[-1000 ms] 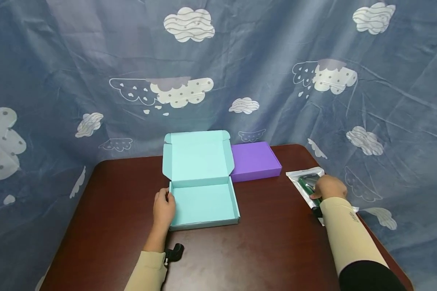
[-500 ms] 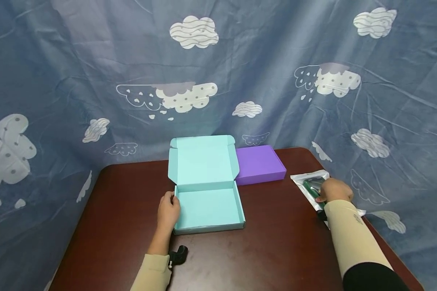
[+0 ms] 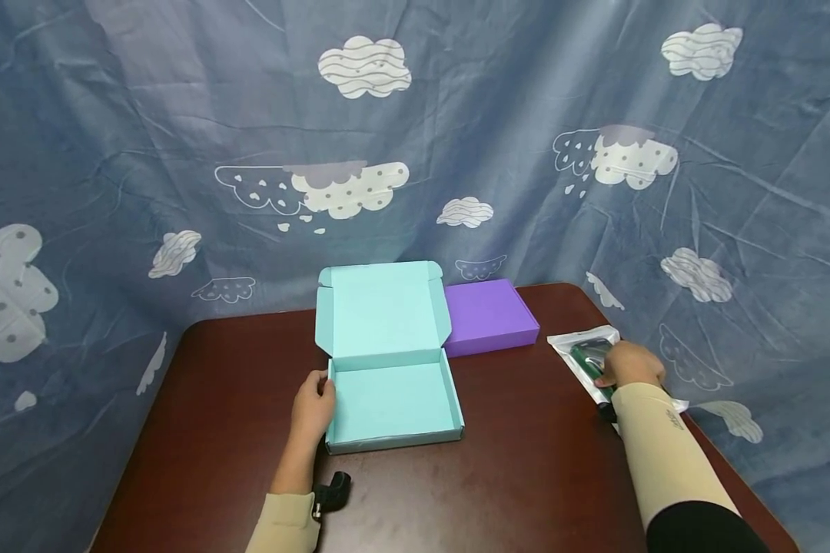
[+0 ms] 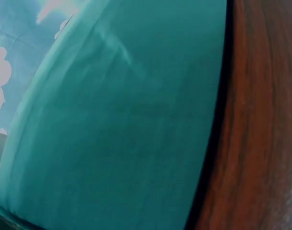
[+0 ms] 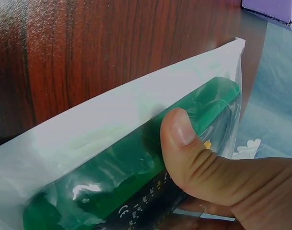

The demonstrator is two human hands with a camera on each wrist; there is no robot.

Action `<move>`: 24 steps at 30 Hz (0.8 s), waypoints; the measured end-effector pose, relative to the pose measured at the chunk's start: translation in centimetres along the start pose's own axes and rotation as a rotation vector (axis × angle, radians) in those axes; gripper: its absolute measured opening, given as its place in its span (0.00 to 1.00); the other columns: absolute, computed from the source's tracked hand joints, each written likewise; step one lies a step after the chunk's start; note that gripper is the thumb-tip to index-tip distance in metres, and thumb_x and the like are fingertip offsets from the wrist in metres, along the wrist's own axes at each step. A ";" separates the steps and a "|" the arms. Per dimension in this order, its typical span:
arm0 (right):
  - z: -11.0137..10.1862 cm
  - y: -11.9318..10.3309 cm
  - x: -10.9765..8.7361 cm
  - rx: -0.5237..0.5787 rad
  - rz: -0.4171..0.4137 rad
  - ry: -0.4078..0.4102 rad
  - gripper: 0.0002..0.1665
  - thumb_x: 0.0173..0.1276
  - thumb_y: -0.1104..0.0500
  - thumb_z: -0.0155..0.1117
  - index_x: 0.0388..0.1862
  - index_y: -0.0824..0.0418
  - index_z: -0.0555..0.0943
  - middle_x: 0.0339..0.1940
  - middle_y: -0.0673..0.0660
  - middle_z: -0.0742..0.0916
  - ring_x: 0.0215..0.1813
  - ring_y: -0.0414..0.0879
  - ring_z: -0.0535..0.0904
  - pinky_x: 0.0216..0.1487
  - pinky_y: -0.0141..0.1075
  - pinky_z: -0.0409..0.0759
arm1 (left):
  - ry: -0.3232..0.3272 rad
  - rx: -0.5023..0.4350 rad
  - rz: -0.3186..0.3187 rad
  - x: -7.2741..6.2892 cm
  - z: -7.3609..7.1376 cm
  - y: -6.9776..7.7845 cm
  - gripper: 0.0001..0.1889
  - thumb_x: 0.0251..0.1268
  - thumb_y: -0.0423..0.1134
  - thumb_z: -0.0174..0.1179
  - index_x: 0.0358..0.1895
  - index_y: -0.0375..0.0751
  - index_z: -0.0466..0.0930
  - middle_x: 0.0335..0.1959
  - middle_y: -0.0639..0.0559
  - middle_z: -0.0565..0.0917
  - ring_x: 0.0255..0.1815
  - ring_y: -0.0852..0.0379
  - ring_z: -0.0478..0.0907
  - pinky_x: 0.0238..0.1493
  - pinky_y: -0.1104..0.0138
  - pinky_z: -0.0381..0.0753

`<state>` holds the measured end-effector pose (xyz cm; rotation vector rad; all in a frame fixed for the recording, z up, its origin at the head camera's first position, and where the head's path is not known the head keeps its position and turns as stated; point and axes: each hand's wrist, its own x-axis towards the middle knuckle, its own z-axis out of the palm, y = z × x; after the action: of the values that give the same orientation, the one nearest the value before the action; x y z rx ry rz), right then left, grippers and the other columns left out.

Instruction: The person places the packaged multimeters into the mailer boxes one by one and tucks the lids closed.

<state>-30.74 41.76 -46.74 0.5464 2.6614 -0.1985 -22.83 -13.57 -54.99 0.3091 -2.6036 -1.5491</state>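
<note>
A mint-green cardboard box (image 3: pixel 394 401) stands with its lid raised at the back, and its inside is bare. My left hand (image 3: pixel 311 407) grips the box's left wall near the middle. The left wrist view shows mostly the box's outer wall (image 4: pixel 122 124), and the left fingers are out of sight there. Far to the right, my right hand (image 3: pixel 632 364) holds a white-backed clear plastic bag (image 5: pixel 122 100) with a long green item (image 5: pixel 122 158) inside; black print shows on it. My right thumb (image 5: pixel 184 139) presses on the bag's clear front. Most of the other right fingers are hidden.
A closed purple box (image 3: pixel 491 316) lies right behind the mint box, touching or nearly touching its lid. The dark wooden table (image 3: pixel 512 445) has rounded far corners. A blue curtain with clouds (image 3: pixel 415 115) hangs behind it and at its right side.
The head view has shifted slightly. Both hands keep their holds on the box and the bag, and nothing on the table has visibly moved.
</note>
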 end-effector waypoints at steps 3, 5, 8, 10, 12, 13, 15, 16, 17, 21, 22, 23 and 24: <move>0.4 0.1 0.1 0.007 0.000 0.000 0.43 0.54 0.47 0.84 0.51 0.81 0.77 0.54 0.81 0.77 0.51 0.72 0.78 0.45 0.61 0.80 | -0.013 -0.005 -0.019 -0.1 -0.1 -0.1 0.20 0.83 0.39 0.46 0.68 0.33 0.73 0.53 0.35 0.80 0.50 0.40 0.77 0.46 0.47 0.75; 0.4 0.1 0.1 0.004 0.002 -0.007 0.45 0.54 0.46 0.84 0.51 0.81 0.77 0.55 0.81 0.77 0.53 0.72 0.77 0.47 0.62 0.80 | -0.016 -0.007 -0.024 -0.2 -0.3 -0.1 0.20 0.83 0.39 0.46 0.68 0.33 0.73 0.54 0.35 0.80 0.51 0.40 0.77 0.47 0.46 0.76; 0.3 -0.1 0.2 -0.003 0.007 -0.001 0.46 0.53 0.45 0.84 0.52 0.81 0.76 0.56 0.82 0.77 0.55 0.73 0.77 0.47 0.62 0.80 | -0.017 -0.002 -0.024 0.0 -0.4 0.0 0.21 0.83 0.40 0.46 0.69 0.33 0.73 0.55 0.34 0.80 0.51 0.39 0.77 0.47 0.45 0.76; 0.1 -0.1 0.2 -0.007 0.010 0.004 0.45 0.54 0.45 0.84 0.52 0.81 0.77 0.56 0.81 0.77 0.55 0.72 0.77 0.47 0.62 0.80 | -0.022 0.000 -0.029 0.1 -0.5 0.0 0.21 0.83 0.40 0.46 0.69 0.34 0.73 0.56 0.34 0.80 0.51 0.39 0.77 0.48 0.45 0.76; 0.1 -0.1 0.2 -0.006 0.011 0.007 0.44 0.54 0.46 0.84 0.52 0.80 0.77 0.56 0.81 0.77 0.55 0.72 0.78 0.46 0.62 0.80 | -0.024 0.004 -0.034 0.1 -0.5 0.2 0.21 0.83 0.40 0.46 0.70 0.34 0.73 0.55 0.34 0.80 0.51 0.39 0.77 0.47 0.45 0.76; 0.1 -0.1 0.2 -0.005 0.013 0.001 0.43 0.55 0.46 0.84 0.51 0.80 0.77 0.55 0.81 0.78 0.54 0.71 0.78 0.47 0.61 0.80 | -0.024 0.005 -0.037 0.1 -0.5 0.3 0.21 0.83 0.40 0.46 0.70 0.34 0.73 0.55 0.34 0.80 0.50 0.39 0.77 0.47 0.45 0.76; 0.1 -0.2 0.3 -0.007 0.015 -0.009 0.43 0.56 0.46 0.83 0.51 0.80 0.78 0.55 0.81 0.78 0.54 0.71 0.78 0.48 0.61 0.80 | -0.026 0.004 -0.042 0.2 -0.6 0.4 0.21 0.83 0.40 0.46 0.70 0.34 0.73 0.55 0.34 0.80 0.50 0.39 0.77 0.47 0.46 0.76; 0.1 -0.2 0.3 -0.010 0.016 -0.013 0.43 0.56 0.46 0.83 0.52 0.80 0.78 0.55 0.81 0.77 0.54 0.71 0.78 0.48 0.62 0.80 | -0.028 0.005 -0.042 0.2 -0.6 0.4 0.21 0.83 0.40 0.46 0.70 0.34 0.73 0.54 0.34 0.80 0.49 0.39 0.78 0.46 0.46 0.76; 0.0 -0.1 0.3 -0.010 0.018 -0.015 0.43 0.56 0.46 0.83 0.52 0.80 0.78 0.55 0.81 0.77 0.54 0.71 0.78 0.48 0.62 0.80 | -0.029 0.007 -0.041 0.2 -0.5 0.4 0.21 0.83 0.40 0.46 0.70 0.34 0.73 0.54 0.34 0.80 0.49 0.39 0.78 0.46 0.46 0.76; 0.0 0.0 0.3 -0.009 0.024 -0.006 0.44 0.56 0.46 0.83 0.52 0.81 0.77 0.55 0.81 0.77 0.54 0.71 0.78 0.47 0.61 0.80 | -0.043 0.002 -0.044 0.2 -0.4 0.4 0.21 0.83 0.41 0.46 0.70 0.34 0.72 0.54 0.34 0.80 0.50 0.39 0.77 0.47 0.46 0.77; 0.0 0.0 0.2 -0.006 0.025 -0.003 0.44 0.55 0.46 0.83 0.52 0.81 0.77 0.55 0.81 0.77 0.54 0.71 0.78 0.47 0.61 0.80 | -0.043 0.000 -0.045 0.2 -0.4 0.4 0.21 0.83 0.41 0.46 0.70 0.34 0.72 0.55 0.34 0.80 0.50 0.39 0.77 0.47 0.46 0.76; 0.0 0.0 0.2 -0.003 0.025 0.001 0.44 0.55 0.46 0.83 0.52 0.81 0.77 0.55 0.81 0.77 0.54 0.70 0.78 0.47 0.60 0.80 | -0.042 0.000 -0.047 0.1 -0.4 0.3 0.21 0.83 0.40 0.46 0.70 0.34 0.72 0.55 0.34 0.80 0.50 0.39 0.77 0.47 0.46 0.76; 0.0 0.0 0.2 -0.004 0.026 0.003 0.45 0.55 0.46 0.84 0.52 0.81 0.77 0.55 0.81 0.77 0.54 0.70 0.78 0.46 0.60 0.80 | -0.041 0.000 -0.049 0.1 -0.4 0.3 0.21 0.83 0.40 0.46 0.70 0.34 0.72 0.55 0.34 0.79 0.50 0.39 0.77 0.47 0.46 0.76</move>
<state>-30.90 41.78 -46.82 0.5800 2.6558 -0.1853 -22.90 -13.75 -54.55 0.3476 -2.6462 -1.5882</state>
